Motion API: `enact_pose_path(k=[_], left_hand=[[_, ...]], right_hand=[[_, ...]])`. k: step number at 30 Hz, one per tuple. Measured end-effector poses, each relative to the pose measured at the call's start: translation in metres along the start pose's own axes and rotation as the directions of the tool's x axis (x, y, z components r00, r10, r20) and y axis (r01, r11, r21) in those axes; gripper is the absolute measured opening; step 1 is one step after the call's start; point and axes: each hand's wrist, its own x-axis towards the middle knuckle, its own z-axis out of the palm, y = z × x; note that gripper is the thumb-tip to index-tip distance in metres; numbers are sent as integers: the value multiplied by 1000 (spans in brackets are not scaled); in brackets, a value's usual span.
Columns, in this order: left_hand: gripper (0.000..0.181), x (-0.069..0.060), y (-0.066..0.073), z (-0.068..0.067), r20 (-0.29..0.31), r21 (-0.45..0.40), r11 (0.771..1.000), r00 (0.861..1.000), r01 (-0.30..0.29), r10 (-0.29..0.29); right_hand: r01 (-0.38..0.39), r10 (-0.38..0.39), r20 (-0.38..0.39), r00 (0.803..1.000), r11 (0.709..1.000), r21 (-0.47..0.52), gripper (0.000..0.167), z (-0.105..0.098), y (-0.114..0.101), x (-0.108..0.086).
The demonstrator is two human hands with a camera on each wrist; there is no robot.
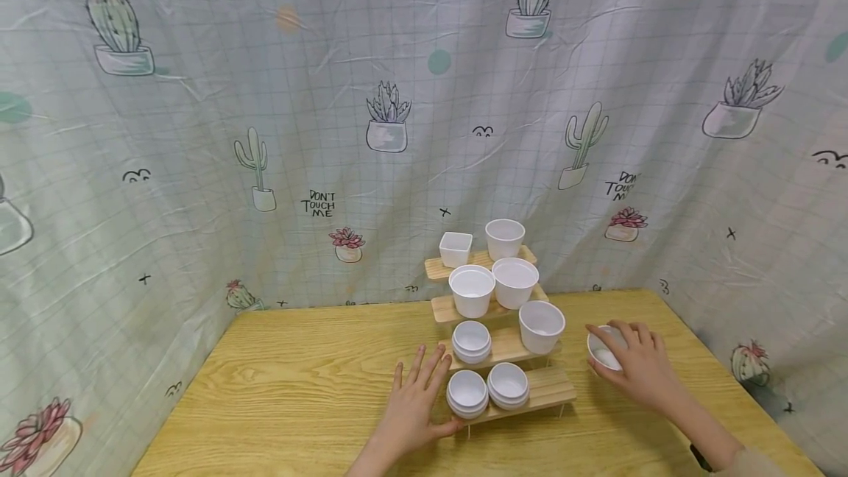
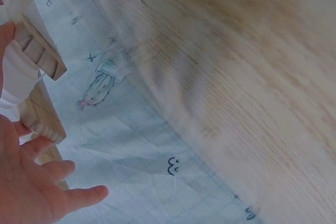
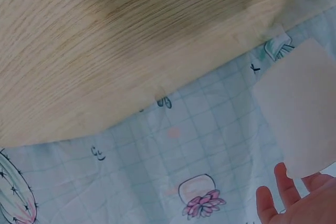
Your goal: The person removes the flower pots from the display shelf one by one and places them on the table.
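In the head view, a wooden tiered stand (image 1: 553, 386) holds several white plastic pots. My left hand (image 1: 412, 405) is at the stand's left side, fingers spread and mostly straight; its thumb reaches the bottom tier near a low round pot (image 1: 467, 392). The left wrist view shows these fingers (image 2: 84, 196) beside the ends of the tiers (image 2: 44, 114). To the right of the stand, my right hand (image 1: 639, 366) grips a white pot (image 1: 598, 353) by its side. That pot (image 3: 299, 111) appears side-on in the right wrist view, fingertips at its rim end.
A square pot (image 1: 456, 249) and a round pot (image 1: 506, 238) stand on the top tier. Two deep pots (image 1: 472, 291) share the tier below. Another deep pot (image 1: 542, 327) sits beside a low one (image 1: 471, 341). Cactus-print curtains (image 1: 298, 168) surround the wooden table (image 1: 285, 381).
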Motion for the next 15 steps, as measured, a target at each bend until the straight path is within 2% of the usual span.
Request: enact_pose_path(k=[15], left_hand=[[99, 1, 0, 2, -3, 7, 1000, 1000, -3, 3]], right_hand=[[-38, 38, 36, 999, 999, -2, 50, 20, 15, 17]])
